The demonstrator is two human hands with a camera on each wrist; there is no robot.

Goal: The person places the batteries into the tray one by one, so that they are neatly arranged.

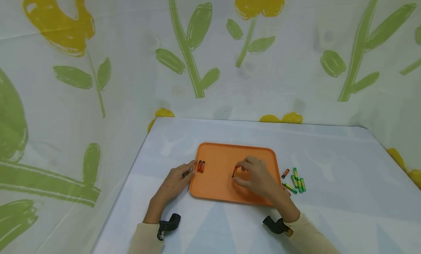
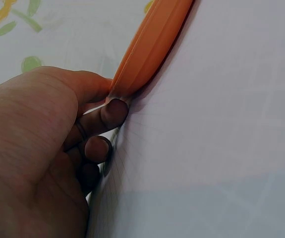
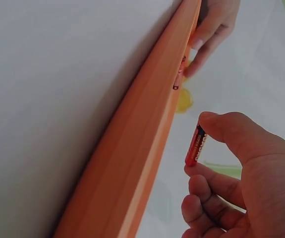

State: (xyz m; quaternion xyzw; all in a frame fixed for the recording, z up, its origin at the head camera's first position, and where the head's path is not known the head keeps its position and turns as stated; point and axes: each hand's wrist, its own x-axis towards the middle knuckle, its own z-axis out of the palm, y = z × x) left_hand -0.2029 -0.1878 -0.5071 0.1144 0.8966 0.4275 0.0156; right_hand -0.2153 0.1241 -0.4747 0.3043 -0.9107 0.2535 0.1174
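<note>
My right hand (image 1: 258, 176) is over the right half of an orange tray (image 1: 227, 151). Its thumb and index finger pinch a red battery (image 3: 197, 145) by its two ends, the dark end against the thumb. At the tray's left side my left hand (image 1: 177, 180) holds the rim between thumb and fingers, the other fingers loosely curled below, as the left wrist view shows. Two more red batteries (image 1: 201, 166) lie side by side in the tray near that rim, close to the left fingertips.
To the right of the tray several green-and-yellow batteries (image 1: 294, 181) lie in a loose group on the pale table (image 1: 342, 166). A red battery (image 1: 285, 173) is near them, another partly hidden by the right forearm. A flowered cloth (image 1: 131, 82) hangs behind and at the left.
</note>
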